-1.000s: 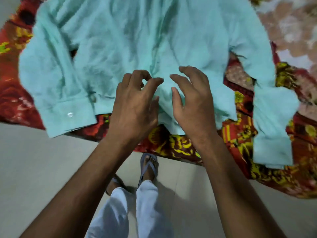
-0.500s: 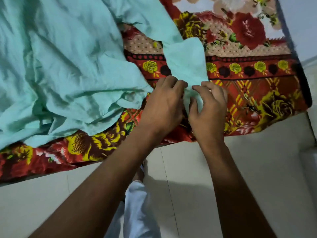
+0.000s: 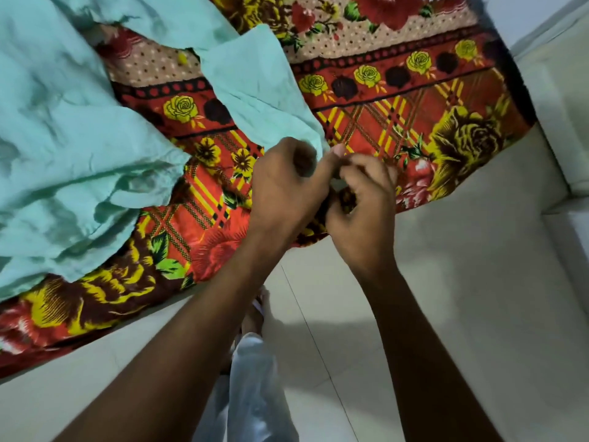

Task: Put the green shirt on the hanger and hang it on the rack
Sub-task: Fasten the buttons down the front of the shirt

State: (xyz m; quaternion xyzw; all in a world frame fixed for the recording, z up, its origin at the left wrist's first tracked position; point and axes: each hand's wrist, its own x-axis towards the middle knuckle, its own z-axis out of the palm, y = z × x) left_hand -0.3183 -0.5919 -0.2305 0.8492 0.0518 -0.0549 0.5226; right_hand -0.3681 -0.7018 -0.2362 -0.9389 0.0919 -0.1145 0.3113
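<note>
The green shirt [image 3: 73, 148] lies crumpled on a red floral blanket [image 3: 398, 100], its bulk spread to the left of both hands and well apart from them. One sleeve [image 3: 255, 81] runs down and to the right from the body of the shirt, and its cuff end reaches the hands near the blanket's lower edge.

The left hand [image 3: 287, 189] has its fingers curled over the end of the sleeve, the thumb pointing right toward the other hand; it grips the cuff. The right hand [image 3: 363, 199] sits just beside it, touching it, with fingers bent inward and pinching a small bit of pale green cloth between the two hands. What exactly the fingertips work on at the cuff is hidden by the hands themselves.

Both forearms reach in from the bottom of the view. Below them is a light tiled floor [image 3: 462, 282], with a white trouser leg [image 3: 255, 387] and a foot in a sandal [image 3: 258, 311] showing between the arms.
</note>
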